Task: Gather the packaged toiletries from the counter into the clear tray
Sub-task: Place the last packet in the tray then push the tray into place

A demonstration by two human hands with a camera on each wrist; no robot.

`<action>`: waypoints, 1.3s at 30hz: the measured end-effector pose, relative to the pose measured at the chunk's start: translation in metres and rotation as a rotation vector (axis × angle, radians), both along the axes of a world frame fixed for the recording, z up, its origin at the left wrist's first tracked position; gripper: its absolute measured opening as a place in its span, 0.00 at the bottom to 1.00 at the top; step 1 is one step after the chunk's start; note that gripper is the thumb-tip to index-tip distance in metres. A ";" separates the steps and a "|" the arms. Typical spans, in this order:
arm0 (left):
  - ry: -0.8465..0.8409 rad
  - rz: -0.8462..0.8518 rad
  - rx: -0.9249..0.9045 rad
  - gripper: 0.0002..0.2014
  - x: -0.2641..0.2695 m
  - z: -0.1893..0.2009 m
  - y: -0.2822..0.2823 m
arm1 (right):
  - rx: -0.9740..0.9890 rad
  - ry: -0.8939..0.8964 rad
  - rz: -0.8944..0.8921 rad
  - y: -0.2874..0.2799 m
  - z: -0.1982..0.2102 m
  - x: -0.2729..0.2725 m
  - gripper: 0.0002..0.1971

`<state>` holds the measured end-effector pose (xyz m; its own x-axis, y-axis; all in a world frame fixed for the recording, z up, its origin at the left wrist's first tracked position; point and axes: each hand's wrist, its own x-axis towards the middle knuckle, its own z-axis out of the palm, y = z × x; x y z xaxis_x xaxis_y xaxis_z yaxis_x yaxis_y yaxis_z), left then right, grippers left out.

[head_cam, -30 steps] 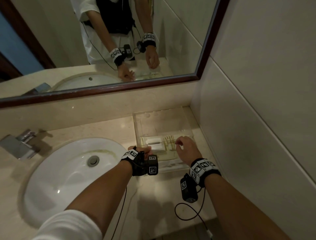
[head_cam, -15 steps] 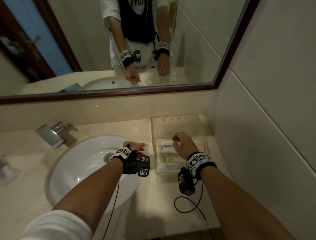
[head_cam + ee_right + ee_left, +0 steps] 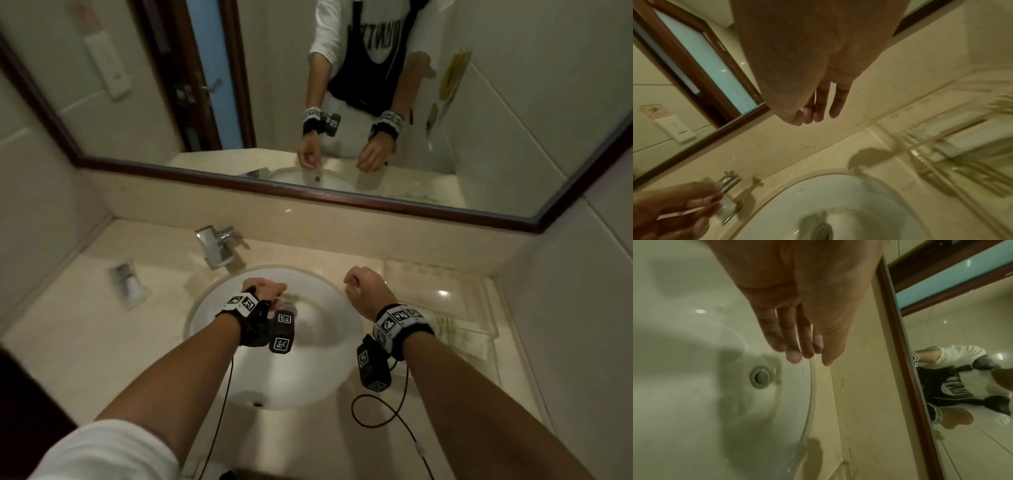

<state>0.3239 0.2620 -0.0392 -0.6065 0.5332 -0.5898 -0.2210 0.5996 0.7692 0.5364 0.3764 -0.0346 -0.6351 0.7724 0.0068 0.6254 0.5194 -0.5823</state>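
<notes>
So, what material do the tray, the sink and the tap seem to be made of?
Clear tray: looks like transparent rigid plastic, possibly acrylic; the counter shows through its walls, and a light glints on it.
Sink: glossy white, probably glazed ceramic, with soft highlights.
Tap: polished metal, likely chrome-plated, with mirror-like reflections.
Counter: beige polished stone or an imitation; I cannot tell which.

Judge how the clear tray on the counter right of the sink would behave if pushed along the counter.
The clear tray looks like rigid plastic with straight walls, so it would probably move as one stiff piece. The counter appears polished, so it may slide easily. Flat packets lie low inside; tipping seems unlikely.
</notes>
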 end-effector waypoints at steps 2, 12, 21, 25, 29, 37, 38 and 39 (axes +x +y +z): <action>0.023 0.004 -0.022 0.10 -0.023 0.002 -0.018 | -0.004 -0.016 0.041 -0.008 0.002 -0.029 0.07; 0.020 0.232 -0.106 0.08 -0.157 -0.012 -0.121 | -0.030 -0.044 0.289 -0.072 -0.003 -0.176 0.06; 0.085 0.274 -0.150 0.09 -0.248 -0.037 -0.205 | -0.032 -0.208 0.439 -0.129 -0.011 -0.290 0.09; 0.113 0.298 -0.142 0.08 -0.278 -0.043 -0.228 | 0.010 -0.288 0.486 -0.150 -0.017 -0.337 0.09; 0.087 0.322 -0.091 0.10 -0.303 -0.046 -0.238 | 0.040 -0.358 0.567 -0.166 -0.032 -0.379 0.10; 0.111 0.346 -0.076 0.04 -0.326 -0.061 -0.248 | -0.011 -0.449 0.525 -0.193 -0.063 -0.451 0.18; 0.112 0.350 -0.081 0.03 -0.328 -0.062 -0.249 | -0.011 -0.460 0.508 -0.197 -0.067 -0.459 0.20; 0.110 0.351 -0.084 0.05 -0.330 -0.065 -0.251 | -0.012 -0.466 0.489 -0.202 -0.069 -0.467 0.22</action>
